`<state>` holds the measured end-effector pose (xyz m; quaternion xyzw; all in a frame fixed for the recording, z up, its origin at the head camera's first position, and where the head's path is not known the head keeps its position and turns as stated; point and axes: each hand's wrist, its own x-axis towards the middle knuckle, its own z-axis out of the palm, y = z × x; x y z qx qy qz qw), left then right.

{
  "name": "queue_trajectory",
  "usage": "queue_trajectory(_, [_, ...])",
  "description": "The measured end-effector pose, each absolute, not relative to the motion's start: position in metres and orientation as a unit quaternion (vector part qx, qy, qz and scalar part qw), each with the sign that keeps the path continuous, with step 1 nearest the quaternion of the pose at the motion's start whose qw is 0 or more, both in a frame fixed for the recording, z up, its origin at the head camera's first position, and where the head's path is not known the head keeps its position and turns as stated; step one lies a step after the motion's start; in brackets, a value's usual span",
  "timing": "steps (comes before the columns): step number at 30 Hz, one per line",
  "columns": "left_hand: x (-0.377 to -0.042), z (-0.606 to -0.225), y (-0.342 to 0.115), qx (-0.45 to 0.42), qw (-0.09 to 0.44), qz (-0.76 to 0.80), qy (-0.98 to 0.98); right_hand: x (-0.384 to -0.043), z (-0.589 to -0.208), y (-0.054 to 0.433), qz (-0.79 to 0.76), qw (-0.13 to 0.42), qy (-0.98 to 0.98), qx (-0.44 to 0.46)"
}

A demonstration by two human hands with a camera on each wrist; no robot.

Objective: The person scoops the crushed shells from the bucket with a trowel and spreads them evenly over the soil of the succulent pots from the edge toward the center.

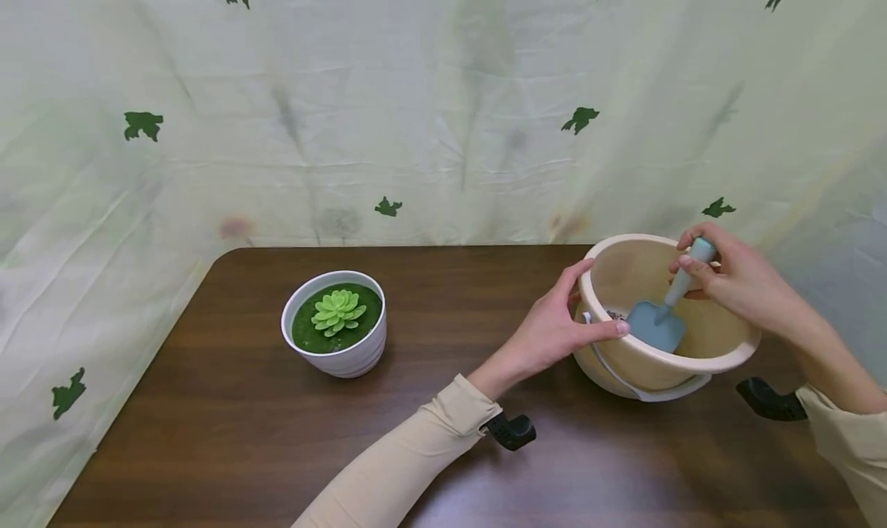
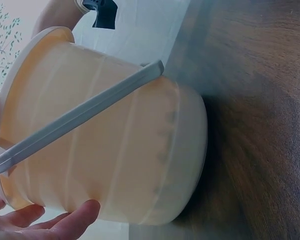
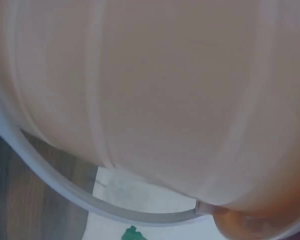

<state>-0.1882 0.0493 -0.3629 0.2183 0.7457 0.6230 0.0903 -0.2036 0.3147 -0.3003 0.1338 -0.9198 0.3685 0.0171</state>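
On the right of the table stands a beige plastic bucket (image 1: 724, 361). My left hand (image 1: 547, 334) grips its left side, with the thumb over the rim and the fingers (image 2: 82, 220) against the outer wall. Above the opening, my right hand (image 1: 741, 278) holds a small blue hand shovel (image 1: 654, 326) by its pale handle, with the blade pointing down inside the bucket. A few dark, pebble-like bits (image 1: 615, 314) show beside the blade; the rest of the bucket's bottom is hidden. In the right wrist view only the bucket's wall (image 3: 164, 100) and handle appear, without the right hand.
A white pot (image 1: 353, 359) with a green succulent (image 1: 338, 311) stands left of centre on the brown wooden table (image 1: 222, 405). The bucket's grey carrying handle (image 2: 80, 117) hangs down along its front. Behind the table hangs a pale leaf-patterned curtain (image 1: 416, 112).
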Motion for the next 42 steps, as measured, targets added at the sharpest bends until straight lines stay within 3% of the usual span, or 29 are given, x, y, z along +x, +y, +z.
queue_trajectory(12, [-0.188,-0.363,0.050,0.215,0.088,0.613,0.755,-0.205,-0.304,0.311,0.374,0.019,-0.916,0.147])
queue_trajectory(22, [-0.191,-0.362,0.048,0.232,0.105,0.609,0.751,-0.211,-0.312,0.296,0.432,-0.021,-0.896,0.097])
queue_trajectory(42, [-0.197,-0.365,0.048,0.235,0.105,0.619,0.742,-0.214,-0.309,0.304,0.599,-0.075,-0.792,0.085])
